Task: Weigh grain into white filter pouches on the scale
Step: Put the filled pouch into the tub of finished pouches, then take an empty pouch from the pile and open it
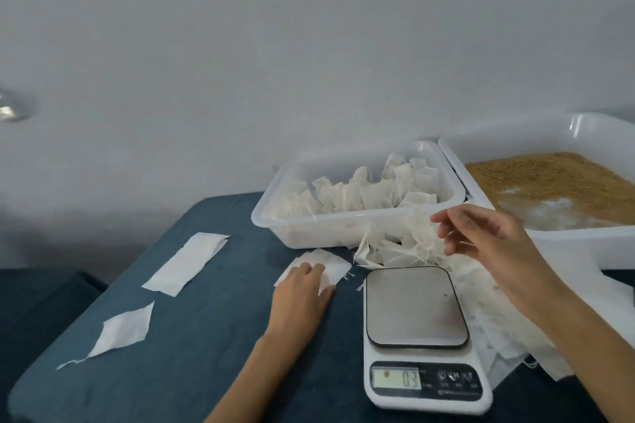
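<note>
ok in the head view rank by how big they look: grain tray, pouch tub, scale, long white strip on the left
1. grain tray, though cut off at the frame edge
2. pouch tub
3. scale, nearer the camera, so its rank against the tub is unsure
4. long white strip

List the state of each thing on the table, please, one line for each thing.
Scale: switched on, platform bare except one speck.
Grain tray: partly emptied, bottom showing.
Pouch tub: full of pouches.
Flat pouch: pressed down by left hand.
Right hand: raised, holding nothing.
</note>
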A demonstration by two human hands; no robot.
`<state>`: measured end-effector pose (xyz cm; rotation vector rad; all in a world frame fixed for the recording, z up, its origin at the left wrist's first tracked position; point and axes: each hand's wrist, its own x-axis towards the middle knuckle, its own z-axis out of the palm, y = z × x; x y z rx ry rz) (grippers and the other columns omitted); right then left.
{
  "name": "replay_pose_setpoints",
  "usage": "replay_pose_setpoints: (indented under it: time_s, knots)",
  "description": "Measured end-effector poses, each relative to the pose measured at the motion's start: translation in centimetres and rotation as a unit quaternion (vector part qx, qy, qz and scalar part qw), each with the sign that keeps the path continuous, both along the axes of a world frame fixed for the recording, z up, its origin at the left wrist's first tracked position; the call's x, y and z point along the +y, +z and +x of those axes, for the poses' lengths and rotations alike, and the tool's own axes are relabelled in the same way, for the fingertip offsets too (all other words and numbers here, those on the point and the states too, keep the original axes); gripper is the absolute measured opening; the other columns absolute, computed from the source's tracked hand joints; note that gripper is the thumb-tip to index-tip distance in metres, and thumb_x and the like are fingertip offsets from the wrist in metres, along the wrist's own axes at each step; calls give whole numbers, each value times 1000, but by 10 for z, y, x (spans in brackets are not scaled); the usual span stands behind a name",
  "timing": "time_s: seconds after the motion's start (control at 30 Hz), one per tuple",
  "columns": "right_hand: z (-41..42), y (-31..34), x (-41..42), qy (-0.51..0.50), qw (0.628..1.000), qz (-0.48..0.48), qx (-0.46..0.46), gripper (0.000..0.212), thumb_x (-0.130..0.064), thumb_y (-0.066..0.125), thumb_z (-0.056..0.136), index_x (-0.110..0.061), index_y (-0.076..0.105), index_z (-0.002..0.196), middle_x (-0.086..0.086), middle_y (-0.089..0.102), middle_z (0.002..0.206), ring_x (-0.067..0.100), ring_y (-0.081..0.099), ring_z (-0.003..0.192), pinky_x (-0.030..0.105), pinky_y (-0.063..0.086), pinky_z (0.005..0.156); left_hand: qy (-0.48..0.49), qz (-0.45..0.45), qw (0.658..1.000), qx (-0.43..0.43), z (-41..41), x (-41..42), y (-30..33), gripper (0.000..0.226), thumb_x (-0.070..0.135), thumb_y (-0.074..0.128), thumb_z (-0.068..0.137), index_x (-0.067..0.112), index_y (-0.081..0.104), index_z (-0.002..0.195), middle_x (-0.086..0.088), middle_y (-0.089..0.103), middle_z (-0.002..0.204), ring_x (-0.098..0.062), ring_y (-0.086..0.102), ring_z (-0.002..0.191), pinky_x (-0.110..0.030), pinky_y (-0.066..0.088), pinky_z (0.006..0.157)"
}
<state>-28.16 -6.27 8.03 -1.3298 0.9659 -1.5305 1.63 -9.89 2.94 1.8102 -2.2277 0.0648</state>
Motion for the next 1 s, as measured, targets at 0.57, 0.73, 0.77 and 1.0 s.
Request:
replay_pose_setpoints:
  time_s: [0.57,0.73,0.77,1.0]
  knots:
    - [2,-3,0,11,1000,4,18,29,-38,58,94,-17,78,98,6,68,85,19,62,70,28,58,76,-1,20,1000,-18,-16,-18,12,21,-4,45,94,12,53,105,-3,51,85,-22,43,68,-33,24,64]
    - [3,-3,1,14,1000,4,23,28,-35,58,96,-16,78,98,6,68,85,20,62,70,30,58,78,16,-5,1000,10,-16,-11,17,24,-1,49,99,12,42,79,2,36,69,-17,27,59,-38,13,61]
    - [3,-3,2,16,1000,5,23,28,-35,57,96,-16,78,98,6,68,85,20,62,70,30,58,78,19,-25,999,45,-17,-10,16,24,-3,49,97,9,44,78,0,39,69,-22,32,62,-39,15,62]
    - [9,0,6,61,997,25,27,20,-27,65,94,-11,77,98,11,68,87,24,63,69,34,58,76,-53,-83,908,406,-56,14,28,30,3,82,86,11,59,67,11,60,63,-10,53,59,-23,42,61]
